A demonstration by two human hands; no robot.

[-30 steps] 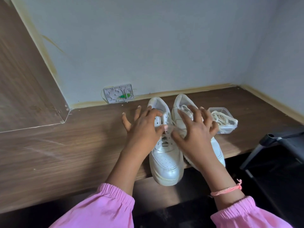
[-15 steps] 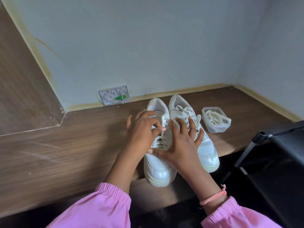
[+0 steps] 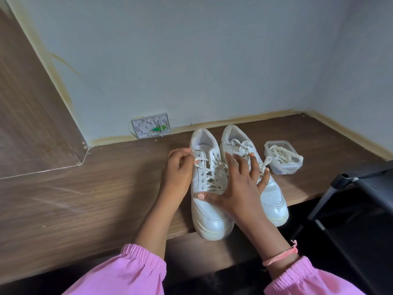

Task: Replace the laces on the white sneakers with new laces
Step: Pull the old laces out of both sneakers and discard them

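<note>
Step in hand, my read: pulling the old lace out of the left sneaker (image 3: 209,188). Nothing new threaded yet, so early in the task.

State now:
- L hand (image 3: 179,167) at the sneaker's outer side near the top eyelets, fingers curled, pinching a lace end (image 3: 197,161) just off the upper eyelet row.
- R hand (image 3: 240,184) spread flat, fingers straight, not gripping anything. Thumb presses the left sneaker across the base of the lacing; fingers lie over the right sneaker (image 3: 255,173) and its laces.
- Both sneakers sit side by side on the wooden shelf (image 3: 106,199), toes toward the person, toe caps overhanging the front edge. Both are laced; the right one's lace is tied or at least tangled, can't tell which.
- New laces (image 3: 280,155) are in a clear plastic tub (image 3: 285,169) just beside the right sneaker, one strand draped over the rim.

How to do it well, imo:
- Keep the R thumb pinning the vamp so the shoe doesn't slide off the edge; overhang = tip risk.
- Pull the lace straight out along the eyelet axis, one crossing at a time, top down. Yanking sideways drags the whole shoe.
- Loosen the crossings w/ a finger first, less friction.
- Put the old lace away from the tub so old and new don't mix; they look near identical in colour.
- Do one shoe fully, use the other as the pattern ref.
</note>
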